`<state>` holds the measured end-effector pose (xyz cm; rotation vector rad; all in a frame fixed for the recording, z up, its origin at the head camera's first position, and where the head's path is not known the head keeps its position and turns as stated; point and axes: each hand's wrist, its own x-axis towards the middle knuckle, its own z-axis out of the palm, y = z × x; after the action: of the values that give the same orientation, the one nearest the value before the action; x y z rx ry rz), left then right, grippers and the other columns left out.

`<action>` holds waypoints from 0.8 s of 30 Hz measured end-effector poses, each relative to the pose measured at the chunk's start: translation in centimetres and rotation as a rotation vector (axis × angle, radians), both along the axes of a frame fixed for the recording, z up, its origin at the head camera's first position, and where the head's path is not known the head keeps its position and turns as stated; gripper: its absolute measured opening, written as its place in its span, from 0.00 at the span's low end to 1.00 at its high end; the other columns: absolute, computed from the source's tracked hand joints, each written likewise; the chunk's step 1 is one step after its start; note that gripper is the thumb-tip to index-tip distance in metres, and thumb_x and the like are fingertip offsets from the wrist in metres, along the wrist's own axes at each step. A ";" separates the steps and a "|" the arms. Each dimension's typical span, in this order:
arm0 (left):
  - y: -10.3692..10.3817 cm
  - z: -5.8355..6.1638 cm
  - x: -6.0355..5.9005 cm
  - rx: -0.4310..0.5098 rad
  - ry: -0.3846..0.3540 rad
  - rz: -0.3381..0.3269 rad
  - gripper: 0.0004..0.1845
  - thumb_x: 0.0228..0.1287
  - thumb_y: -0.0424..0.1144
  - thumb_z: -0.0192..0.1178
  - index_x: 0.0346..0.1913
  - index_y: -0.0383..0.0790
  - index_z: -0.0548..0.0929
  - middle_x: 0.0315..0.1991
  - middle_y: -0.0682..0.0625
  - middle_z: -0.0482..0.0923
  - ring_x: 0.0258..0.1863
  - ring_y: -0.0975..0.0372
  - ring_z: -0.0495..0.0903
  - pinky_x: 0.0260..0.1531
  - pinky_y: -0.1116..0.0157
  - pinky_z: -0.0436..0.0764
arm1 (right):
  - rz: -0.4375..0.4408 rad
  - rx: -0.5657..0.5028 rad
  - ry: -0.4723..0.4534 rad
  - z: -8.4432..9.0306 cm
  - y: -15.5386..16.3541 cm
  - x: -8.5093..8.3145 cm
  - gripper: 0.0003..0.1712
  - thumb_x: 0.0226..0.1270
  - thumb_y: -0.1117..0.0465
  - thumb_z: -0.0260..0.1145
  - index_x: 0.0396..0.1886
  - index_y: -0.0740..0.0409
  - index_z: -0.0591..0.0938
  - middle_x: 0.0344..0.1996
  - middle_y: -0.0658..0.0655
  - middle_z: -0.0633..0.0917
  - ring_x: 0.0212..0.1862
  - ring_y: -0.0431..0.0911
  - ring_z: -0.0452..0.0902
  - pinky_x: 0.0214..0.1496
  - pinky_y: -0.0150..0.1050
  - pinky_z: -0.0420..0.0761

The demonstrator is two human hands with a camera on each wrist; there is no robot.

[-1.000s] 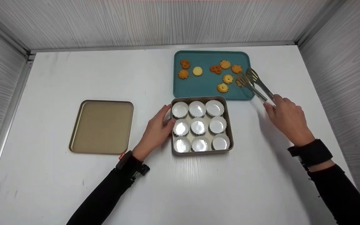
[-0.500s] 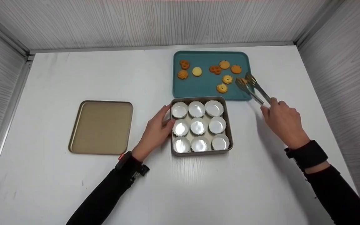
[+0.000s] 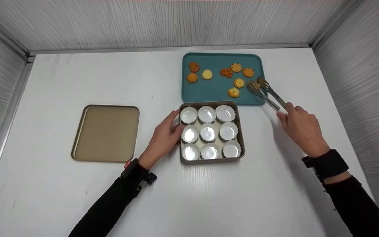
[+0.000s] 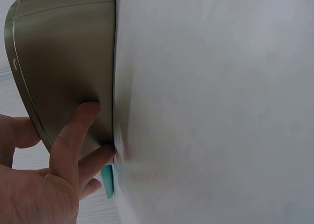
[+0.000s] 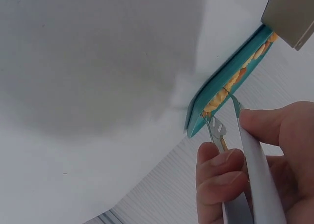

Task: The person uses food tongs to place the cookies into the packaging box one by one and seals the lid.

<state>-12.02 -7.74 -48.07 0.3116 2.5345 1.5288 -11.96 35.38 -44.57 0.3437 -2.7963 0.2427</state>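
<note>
A square metal tin (image 3: 241, 131) holds several white paper cups (image 3: 208, 133) near the middle of the table. My left hand (image 3: 163, 138) rests against the tin's left wall (image 4: 64, 82), fingers straight on the metal. My right hand (image 3: 299, 126) grips metal tongs (image 3: 265, 92) by their handles (image 5: 255, 180). The tong tips sit over the right edge of a teal tray (image 3: 217, 95), around a biscuit I can barely see. Several biscuits (image 3: 233, 92) lie scattered on the tray.
A flat gold lid (image 3: 106, 133) lies left of the tin. Grey ribbed walls (image 3: 163, 23) close in the white table (image 3: 189, 197) at the back and both sides. The teal tray's edge (image 5: 221, 82) shows in the right wrist view.
The tongs' tips came down and toward the tin, closing round a biscuit at the tray's right edge. The left hand stayed on the tin.
</note>
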 end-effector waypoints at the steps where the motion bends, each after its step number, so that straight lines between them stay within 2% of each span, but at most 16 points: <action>1: 0.0 0.0 0.0 0.002 0.002 0.001 0.32 0.79 0.40 0.55 0.80 0.35 0.62 0.79 0.34 0.57 0.76 0.48 0.63 0.76 0.56 0.60 | 0.003 -0.004 0.004 0.1 0.0 0.1 0.21 0.75 0.59 0.68 0.49 0.78 0.79 0.19 0.67 0.74 0.16 0.60 0.71 0.14 0.59 0.74; 7: -0.2 0.1 0.3 -0.004 0.009 -0.001 0.32 0.80 0.40 0.55 0.80 0.36 0.61 0.77 0.38 0.63 0.73 0.49 0.69 0.74 0.56 0.64 | 0.029 -0.030 0.019 0.7 0.1 0.6 0.21 0.74 0.60 0.69 0.50 0.78 0.79 0.19 0.67 0.75 0.16 0.61 0.72 0.14 0.60 0.74; 12: -0.3 0.0 0.4 -0.026 0.011 0.004 0.32 0.80 0.42 0.55 0.81 0.38 0.61 0.76 0.40 0.66 0.72 0.49 0.70 0.73 0.55 0.66 | 0.073 -0.052 0.005 1.4 0.1 1.1 0.22 0.74 0.61 0.69 0.54 0.77 0.78 0.21 0.67 0.77 0.18 0.58 0.74 0.15 0.58 0.75; 18: -0.1 0.0 0.1 -0.011 -0.024 0.013 0.32 0.80 0.44 0.52 0.81 0.43 0.61 0.76 0.43 0.65 0.75 0.50 0.66 0.74 0.55 0.66 | 0.125 -0.073 0.007 2.8 -0.7 1.9 0.20 0.72 0.62 0.70 0.53 0.74 0.78 0.21 0.63 0.75 0.19 0.53 0.69 0.16 0.49 0.70; 24: -0.1 0.0 0.2 0.015 -0.059 0.034 0.33 0.77 0.40 0.54 0.81 0.44 0.61 0.77 0.47 0.64 0.74 0.53 0.67 0.73 0.58 0.66 | 0.186 -0.081 -0.010 3.9 -2.5 2.3 0.19 0.73 0.61 0.70 0.53 0.71 0.78 0.21 0.60 0.75 0.20 0.50 0.67 0.18 0.43 0.68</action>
<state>-11.80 -7.86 -48.03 0.2223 2.4965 1.5463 -9.61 32.88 -40.65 0.5857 -2.7555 0.4001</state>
